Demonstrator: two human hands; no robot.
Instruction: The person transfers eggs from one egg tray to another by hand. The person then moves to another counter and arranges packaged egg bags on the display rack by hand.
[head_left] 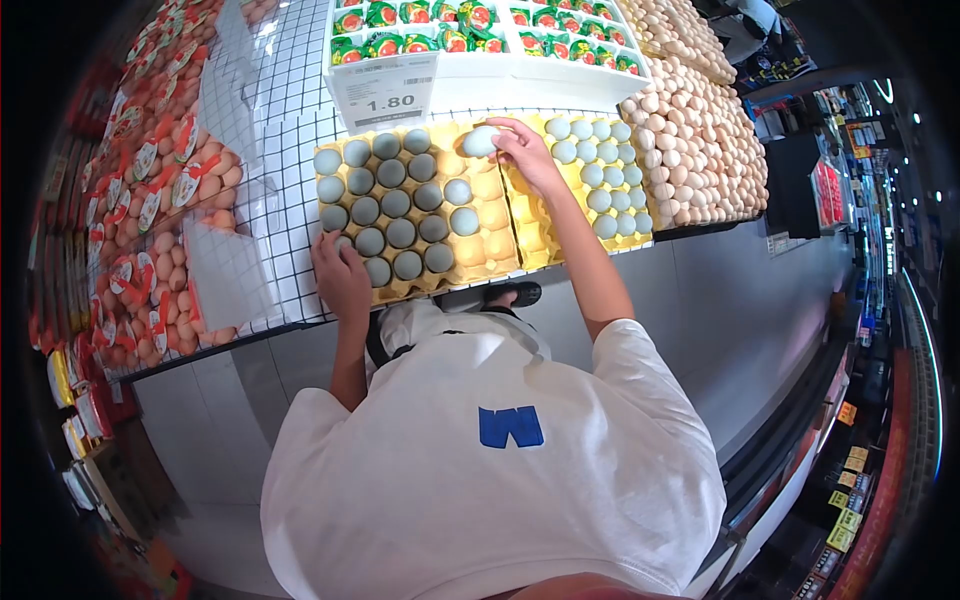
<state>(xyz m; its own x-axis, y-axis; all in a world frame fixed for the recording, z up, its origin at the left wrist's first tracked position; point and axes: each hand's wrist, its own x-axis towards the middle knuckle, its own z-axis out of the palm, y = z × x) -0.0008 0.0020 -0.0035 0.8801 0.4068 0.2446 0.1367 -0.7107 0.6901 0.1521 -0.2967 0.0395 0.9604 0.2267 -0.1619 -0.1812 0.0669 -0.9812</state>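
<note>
A pale blue-green egg is pinched in the fingers of my right hand, over the back right part of a yellow egg tray. Several darker grey-green eggs fill the tray's left side. On its right side are bare cups and a couple of paler eggs. My left hand is at the tray's front left corner, its fingers curled round an egg there. Whether that egg still rests in its cup, I cannot tell.
A second yellow tray with pale eggs adjoins on the right. Behind stand a 1.80 price sign and a white box of green-and-red wrapped items. Brown eggs are piled right; red-labelled packs of eggs lie left on a white grid surface.
</note>
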